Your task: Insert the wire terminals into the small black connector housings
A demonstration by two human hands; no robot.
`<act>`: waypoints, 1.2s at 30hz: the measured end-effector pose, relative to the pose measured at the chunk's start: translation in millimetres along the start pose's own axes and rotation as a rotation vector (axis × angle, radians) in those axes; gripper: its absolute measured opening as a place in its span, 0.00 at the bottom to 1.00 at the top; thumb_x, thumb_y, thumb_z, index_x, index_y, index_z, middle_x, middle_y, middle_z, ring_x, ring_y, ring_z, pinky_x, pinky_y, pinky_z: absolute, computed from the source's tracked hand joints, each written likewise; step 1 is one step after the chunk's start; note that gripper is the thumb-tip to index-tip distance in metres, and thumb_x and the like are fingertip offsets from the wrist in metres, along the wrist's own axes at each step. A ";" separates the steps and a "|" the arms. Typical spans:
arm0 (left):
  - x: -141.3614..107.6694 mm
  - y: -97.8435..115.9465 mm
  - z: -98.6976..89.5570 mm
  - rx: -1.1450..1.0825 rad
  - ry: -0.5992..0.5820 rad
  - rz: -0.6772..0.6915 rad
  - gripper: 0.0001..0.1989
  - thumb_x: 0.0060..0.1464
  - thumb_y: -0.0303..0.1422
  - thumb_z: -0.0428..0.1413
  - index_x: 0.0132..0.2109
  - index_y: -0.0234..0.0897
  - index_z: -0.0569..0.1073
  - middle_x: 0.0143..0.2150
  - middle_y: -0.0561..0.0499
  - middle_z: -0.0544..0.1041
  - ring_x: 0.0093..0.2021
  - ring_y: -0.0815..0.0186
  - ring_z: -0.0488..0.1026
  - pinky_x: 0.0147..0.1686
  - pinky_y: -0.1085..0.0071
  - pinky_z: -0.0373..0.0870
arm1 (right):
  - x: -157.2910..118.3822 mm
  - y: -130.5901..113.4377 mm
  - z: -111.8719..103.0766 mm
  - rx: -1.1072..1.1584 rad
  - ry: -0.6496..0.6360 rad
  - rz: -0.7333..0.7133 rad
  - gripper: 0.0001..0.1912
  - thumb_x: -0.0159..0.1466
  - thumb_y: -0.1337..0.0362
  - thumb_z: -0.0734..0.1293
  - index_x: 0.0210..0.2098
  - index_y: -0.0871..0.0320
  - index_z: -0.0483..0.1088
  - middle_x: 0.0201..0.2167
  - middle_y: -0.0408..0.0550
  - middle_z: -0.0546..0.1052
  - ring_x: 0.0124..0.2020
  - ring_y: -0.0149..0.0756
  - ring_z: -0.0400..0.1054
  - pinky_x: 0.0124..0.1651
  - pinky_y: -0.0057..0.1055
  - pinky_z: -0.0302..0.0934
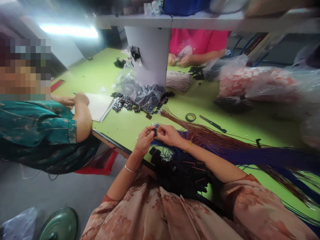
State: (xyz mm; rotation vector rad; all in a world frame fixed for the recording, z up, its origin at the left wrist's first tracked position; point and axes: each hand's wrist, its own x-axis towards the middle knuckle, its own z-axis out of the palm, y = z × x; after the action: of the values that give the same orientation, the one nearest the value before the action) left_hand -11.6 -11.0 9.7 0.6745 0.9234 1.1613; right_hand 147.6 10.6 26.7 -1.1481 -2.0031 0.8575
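My left hand (145,138) is closed on a small black plastic connector housing (155,132), pinched between thumb and fingers. Right against it, my right hand (170,135) is closed too, its fingertips at the same piece. Whether a wire sits between those fingertips is too small to make out. Bundles of blue wires (240,156) and brown wires (207,136) run beside and under my right hand and forearm. Close to my body, below my hands, lies a pile of black parts with wires (180,173).
A roll of black tape (190,117) and a knife-like blade (212,124) lie beyond the wires. Loose black connectors (125,102) and a plastic bag (150,96) sit by the upright panel (150,56). A co-worker writes on paper (100,106) at left; another sits opposite.
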 end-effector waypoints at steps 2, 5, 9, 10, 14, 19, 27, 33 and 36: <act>-0.5 -1.1 1.7 0.005 0.031 0.018 0.16 0.44 0.31 0.65 0.41 0.34 0.73 0.33 0.52 0.75 0.30 0.74 0.70 0.35 0.76 0.68 | 0.6 1.0 -0.4 0.012 -0.017 -0.002 0.05 0.57 0.66 0.62 0.25 0.60 0.66 0.19 0.39 0.67 0.21 0.26 0.55 0.26 0.24 0.47; -1.3 -1.6 2.9 0.006 0.058 0.012 0.17 0.42 0.31 0.66 0.41 0.34 0.73 0.33 0.52 0.75 0.30 0.74 0.70 0.34 0.76 0.69 | 0.6 1.5 0.6 0.002 -0.051 -0.015 0.04 0.56 0.67 0.61 0.25 0.60 0.66 0.20 0.40 0.67 0.22 0.26 0.56 0.27 0.24 0.48; -5.2 -1.4 4.1 0.058 0.090 0.033 0.17 0.41 0.31 0.66 0.40 0.34 0.73 0.33 0.52 0.75 0.30 0.74 0.70 0.33 0.76 0.69 | -0.3 0.1 2.5 -0.049 -0.073 -0.017 0.05 0.56 0.68 0.62 0.24 0.60 0.66 0.19 0.39 0.67 0.21 0.26 0.55 0.27 0.24 0.47; -6.5 -0.8 3.8 0.079 0.095 0.036 0.17 0.41 0.31 0.66 0.40 0.34 0.73 0.33 0.52 0.75 0.31 0.74 0.70 0.33 0.76 0.69 | 0.5 0.3 1.4 -0.058 -0.097 -0.022 0.05 0.56 0.68 0.62 0.24 0.60 0.66 0.19 0.40 0.67 0.21 0.26 0.56 0.27 0.24 0.47; -10.4 5.3 -1.2 0.159 0.095 -0.012 0.14 0.42 0.28 0.64 0.39 0.34 0.74 0.32 0.53 0.73 0.30 0.74 0.69 0.31 0.77 0.69 | 11.0 8.9 -12.7 -0.165 -0.082 0.033 0.09 0.62 0.65 0.60 0.28 0.60 0.69 0.25 0.44 0.74 0.26 0.28 0.60 0.31 0.25 0.51; -8.3 9.9 -4.7 0.169 0.088 -0.067 0.13 0.44 0.25 0.61 0.40 0.34 0.73 0.34 0.51 0.73 0.31 0.71 0.73 0.29 0.76 0.70 | 28.6 29.7 -26.7 -0.538 -0.107 0.234 0.07 0.60 0.63 0.63 0.33 0.59 0.72 0.36 0.52 0.77 0.35 0.37 0.67 0.34 0.29 0.53; -0.2 5.7 0.9 0.089 0.067 -0.064 0.11 0.48 0.25 0.60 0.41 0.33 0.72 0.33 0.50 0.74 0.33 0.69 0.75 0.33 0.73 0.71 | 29.1 26.4 -21.7 -0.747 -0.202 0.246 0.10 0.65 0.66 0.58 0.41 0.62 0.69 0.40 0.60 0.77 0.39 0.45 0.71 0.37 0.32 0.56; 0.3 0.5 5.8 -0.006 0.043 -0.044 0.15 0.44 0.29 0.64 0.41 0.34 0.72 0.33 0.53 0.74 0.32 0.72 0.74 0.34 0.76 0.69 | 28.1 20.6 -24.0 -0.889 -0.241 0.181 0.13 0.60 0.71 0.61 0.45 0.65 0.66 0.41 0.65 0.75 0.42 0.50 0.70 0.38 0.34 0.57; 0.8 -1.4 7.6 -0.040 0.042 -0.046 0.17 0.42 0.29 0.65 0.41 0.34 0.72 0.33 0.53 0.74 0.32 0.72 0.74 0.33 0.76 0.69 | 28.5 21.8 -26.3 -0.849 -0.246 0.180 0.12 0.61 0.70 0.60 0.44 0.65 0.66 0.40 0.63 0.75 0.39 0.48 0.70 0.37 0.33 0.56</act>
State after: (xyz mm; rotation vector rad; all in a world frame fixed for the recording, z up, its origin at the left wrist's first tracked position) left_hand -4.2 -10.5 11.9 0.5960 0.9442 1.1534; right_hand 167.3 50.2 30.5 -1.7591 -2.5964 0.1948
